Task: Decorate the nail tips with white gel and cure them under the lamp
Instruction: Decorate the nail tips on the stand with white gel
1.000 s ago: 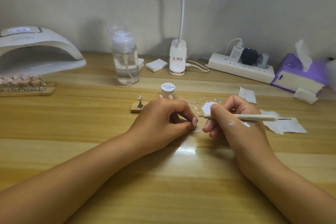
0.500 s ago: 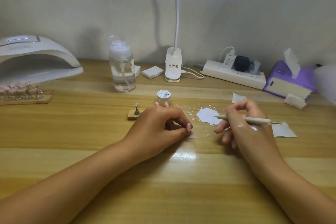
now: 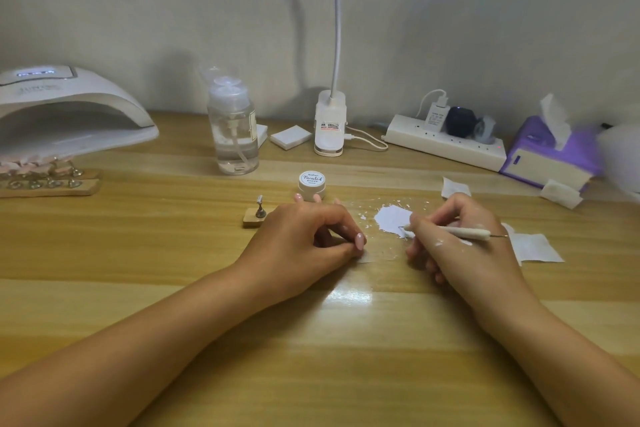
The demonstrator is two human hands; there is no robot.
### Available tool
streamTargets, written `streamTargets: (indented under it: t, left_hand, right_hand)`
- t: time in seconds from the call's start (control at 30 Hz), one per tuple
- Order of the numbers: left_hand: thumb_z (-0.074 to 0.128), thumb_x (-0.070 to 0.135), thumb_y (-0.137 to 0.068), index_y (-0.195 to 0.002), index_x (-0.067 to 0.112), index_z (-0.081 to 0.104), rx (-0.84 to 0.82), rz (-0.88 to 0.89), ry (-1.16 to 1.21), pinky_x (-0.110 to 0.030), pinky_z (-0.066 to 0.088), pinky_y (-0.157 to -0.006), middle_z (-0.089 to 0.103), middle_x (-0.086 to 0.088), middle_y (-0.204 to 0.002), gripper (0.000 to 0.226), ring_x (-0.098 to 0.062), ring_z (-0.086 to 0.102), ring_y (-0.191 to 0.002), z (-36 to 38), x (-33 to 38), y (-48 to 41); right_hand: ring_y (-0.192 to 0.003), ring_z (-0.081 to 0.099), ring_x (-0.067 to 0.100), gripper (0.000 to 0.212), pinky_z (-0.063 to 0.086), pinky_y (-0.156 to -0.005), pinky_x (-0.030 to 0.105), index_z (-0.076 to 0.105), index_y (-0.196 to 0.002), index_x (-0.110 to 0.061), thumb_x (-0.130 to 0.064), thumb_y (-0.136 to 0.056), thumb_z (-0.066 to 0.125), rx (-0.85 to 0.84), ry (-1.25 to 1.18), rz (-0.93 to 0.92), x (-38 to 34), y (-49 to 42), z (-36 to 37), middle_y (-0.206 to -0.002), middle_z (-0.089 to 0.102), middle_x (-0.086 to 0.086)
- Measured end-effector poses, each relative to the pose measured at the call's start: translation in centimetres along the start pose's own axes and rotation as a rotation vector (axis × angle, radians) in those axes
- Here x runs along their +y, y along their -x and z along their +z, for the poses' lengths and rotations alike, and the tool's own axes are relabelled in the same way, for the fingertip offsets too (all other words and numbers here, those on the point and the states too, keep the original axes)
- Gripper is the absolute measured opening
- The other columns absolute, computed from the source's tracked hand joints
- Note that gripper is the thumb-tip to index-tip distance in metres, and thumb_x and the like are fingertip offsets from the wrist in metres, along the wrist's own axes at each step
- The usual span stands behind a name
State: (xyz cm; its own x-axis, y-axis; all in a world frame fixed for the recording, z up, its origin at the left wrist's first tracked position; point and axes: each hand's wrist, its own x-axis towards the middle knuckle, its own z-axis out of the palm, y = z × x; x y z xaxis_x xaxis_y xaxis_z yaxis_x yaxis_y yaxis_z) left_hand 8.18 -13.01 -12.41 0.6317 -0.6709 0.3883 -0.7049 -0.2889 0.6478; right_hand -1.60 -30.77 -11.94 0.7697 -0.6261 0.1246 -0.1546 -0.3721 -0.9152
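**White gel reload: the tool is back at the puddle**

Your right hand (image 3: 450, 255) has swung the slim white dotting tool (image 3: 464, 231) away from your left hand (image 3: 301, 239), where its point sat a second ago. Its metal end now meets the edge of the white gel puddle (image 3: 393, 218) smeared on the wooden bench (image 3: 311, 357). I read that as a reload between strokes, so decorating is midway and curing is not due yet.

Your right fingers pinch the tool like a pen. Your left fingers stay curled, thumb and forefinger pressing what looks like a small clear nail tip (image 3: 365, 258) to the bench (it barely shows, so treat that as likely).

The small round white gel jar (image 3: 311, 184), just behind your left hand, has its lid on and its contents hidden. The clear plastic pump bottle (image 3: 233, 139) is partly filled with clear liquid. The purple tissue box (image 3: 547, 156) has a tissue poking out. The white arched curing lamp (image 3: 69, 111) has a wooden rack of pale nail tips (image 3: 45, 182) at its mouth.
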Motion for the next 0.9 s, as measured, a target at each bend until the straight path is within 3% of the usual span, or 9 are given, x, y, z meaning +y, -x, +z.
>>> streamTargets:
  t: [0.1,0.17,0.23,0.33,0.47,0.57,0.63,0.77,0.9]
  left_hand:
    - [0.076,0.015,-0.082,-0.077,0.034,0.07,0.002,0.021,-0.007,0.0,0.012,-0.104,0.057,0.039,-0.061,0.02,0.006,0.058,-0.059,-0.1,-0.1,0.0]
    - [0.077,0.017,-0.081,-0.078,0.034,0.07,-0.002,0.042,-0.02,0.002,0.017,-0.099,0.057,0.04,-0.062,0.019,0.006,0.059,-0.06,-0.1,-0.2,-0.1]
    - [0.078,0.018,-0.08,-0.078,0.031,0.071,0.002,0.055,-0.025,-0.002,0.029,-0.092,0.057,0.04,-0.062,0.015,0.005,0.06,-0.061,-0.1,-0.2,-0.1]
    - [0.079,0.021,-0.081,-0.075,0.031,0.067,0.028,0.051,-0.023,0.0,0.027,-0.091,0.055,0.039,-0.058,0.017,0.002,0.061,-0.062,0.0,-0.2,0.0]
    - [0.078,0.017,-0.081,-0.076,0.031,0.068,0.003,0.059,-0.001,-0.008,0.035,-0.088,0.055,0.038,-0.056,0.018,0.008,0.054,-0.053,0.0,-0.2,0.1]
    - [0.078,0.017,-0.081,-0.076,0.033,0.068,0.002,0.055,-0.019,-0.005,0.034,-0.083,0.056,0.038,-0.058,0.019,0.005,0.057,-0.056,-0.1,-0.2,0.0]
    - [0.078,0.018,-0.081,-0.076,0.034,0.068,0.004,0.047,-0.03,0.003,0.024,-0.089,0.056,0.039,-0.058,0.02,0.003,0.059,-0.058,-0.1,-0.1,-0.1]
    - [0.078,0.017,-0.081,-0.075,0.034,0.067,0.006,0.042,-0.026,0.004,0.022,-0.09,0.056,0.039,-0.058,0.022,0.004,0.057,-0.055,0.0,-0.3,-0.1]
    - [0.078,0.016,-0.081,-0.077,0.031,0.069,-0.003,0.044,-0.025,0.006,0.017,-0.092,0.056,0.04,-0.058,0.018,0.003,0.058,-0.056,0.0,-0.4,-0.1]
  right_hand:
    - [-0.05,0.064,0.011,0.019,0.048,-0.041,0.022,0.051,-0.09,-0.016,-0.027,-0.095,0.065,0.061,-0.178,-0.109,-1.0,1.0,0.0,-0.073,0.075,0.0]
    - [-0.057,0.069,0.014,0.019,0.05,-0.043,0.023,0.056,-0.093,-0.017,-0.031,-0.092,0.069,-0.003,-0.299,-0.143,-1.9,1.9,0.4,-0.08,0.077,0.002]
    - [-0.053,0.065,0.014,0.025,0.047,-0.041,0.021,0.06,-0.085,-0.015,-0.034,-0.082,0.076,-0.097,-0.405,-0.096,-2.4,2.7,1.2,-0.079,0.076,0.005]
    - [-0.04,0.055,0.012,0.034,0.041,-0.037,0.018,0.058,-0.077,-0.013,-0.043,-0.074,0.074,-0.12,-0.488,0.001,-2.6,2.9,2.0,-0.066,0.072,0.01]
    - [-0.048,0.066,0.017,0.045,0.051,-0.043,0.021,0.062,-0.086,-0.012,-0.057,-0.078,0.06,-0.129,-0.564,0.045,-2.7,2.6,1.9,-0.068,0.074,0.013]
    - [-0.052,0.066,0.016,0.031,0.05,-0.044,0.021,0.063,-0.08,-0.015,-0.046,-0.078,0.071,-0.138,-0.522,-0.003,-2.5,2.7,1.8,-0.069,0.074,0.009]
    - [-0.046,0.059,0.014,0.026,0.046,-0.042,0.02,0.057,-0.075,-0.013,-0.029,-0.083,0.076,-0.127,-0.489,0.001,-2.2,2.7,1.9,-0.06,0.068,0.007]
    - [-0.044,0.059,0.013,0.022,0.048,-0.044,0.02,0.05,-0.069,-0.011,-0.018,-0.079,0.068,-0.136,-0.452,0.014,-2.0,2.6,2.2,-0.053,0.066,0.01]
    - [-0.045,0.06,0.013,0.033,0.05,-0.045,0.021,0.052,-0.056,-0.023,-0.01,-0.084,0.066,-0.16,-0.411,-0.001,-1.8,2.6,2.2,-0.054,0.067,0.011]
